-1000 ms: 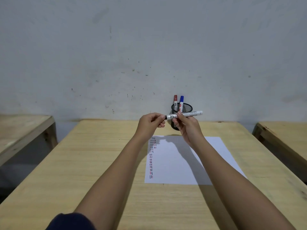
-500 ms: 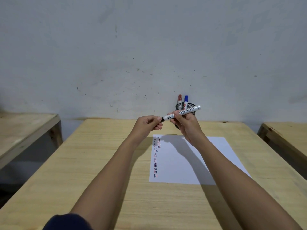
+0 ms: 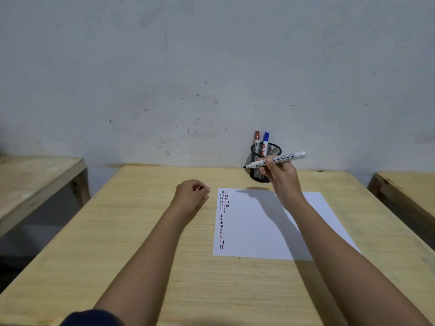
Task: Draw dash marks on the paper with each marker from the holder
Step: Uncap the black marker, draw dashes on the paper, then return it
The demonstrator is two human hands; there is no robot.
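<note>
My right hand (image 3: 281, 176) grips an uncapped white marker (image 3: 282, 158) with a black tip that points left, held above the far edge of the white paper (image 3: 259, 227). My left hand (image 3: 191, 192) is closed just left of the paper's top corner; something small and dark, likely the marker's cap, shows between its fingers. Columns of red, blue and black dashes (image 3: 223, 217) run down the paper's left side. Behind my right hand stands a black mesh holder (image 3: 270, 151) with a red-capped marker (image 3: 257, 141) and a blue-capped marker (image 3: 266, 142) in it.
The wooden table (image 3: 153, 243) runs back to a grey wall. Other wooden tables flank it, one at the left (image 3: 35, 180) and one at the right (image 3: 407, 189), with gaps between.
My hands have pulled apart. The left hand came off the marker's tip and dropped to the left toward the table; the black tip is now bare. The right hand still holds the marker.
</note>
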